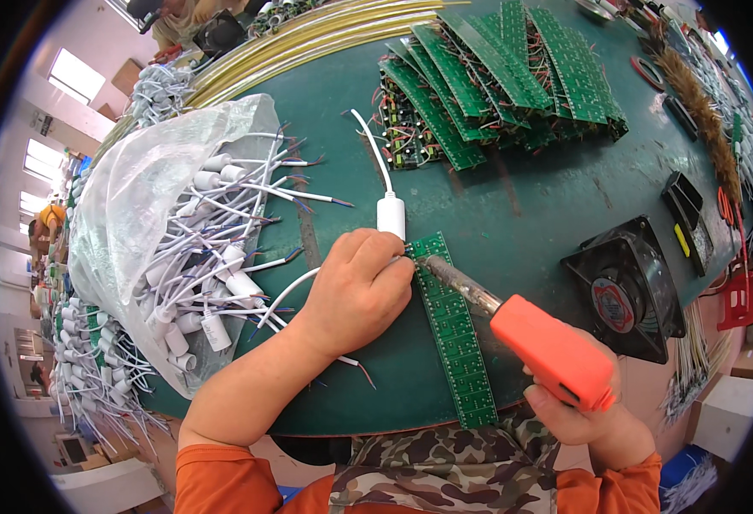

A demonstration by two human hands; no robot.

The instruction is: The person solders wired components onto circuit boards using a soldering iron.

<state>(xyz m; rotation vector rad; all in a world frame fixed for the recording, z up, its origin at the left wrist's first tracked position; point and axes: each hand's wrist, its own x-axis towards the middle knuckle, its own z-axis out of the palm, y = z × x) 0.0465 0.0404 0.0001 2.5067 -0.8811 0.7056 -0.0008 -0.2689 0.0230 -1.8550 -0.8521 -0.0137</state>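
Observation:
My left hand is closed round a white cable, which runs in from the left; its fingertips are at the top end of a long green circuit board. My right hand grips an orange soldering gun. The gun's metal tip meets the board's top end, right beside my left fingers. Just beyond my left hand lies a white cylindrical connector with a cable leading away from it. Fine wires under my left fingertips are mostly hidden.
A clear plastic bag of white corded connectors spills open at left. Stacked green boards fill the far side. At right stand a black fan and a black holder. Yellow-white strips lie along the back of the green table.

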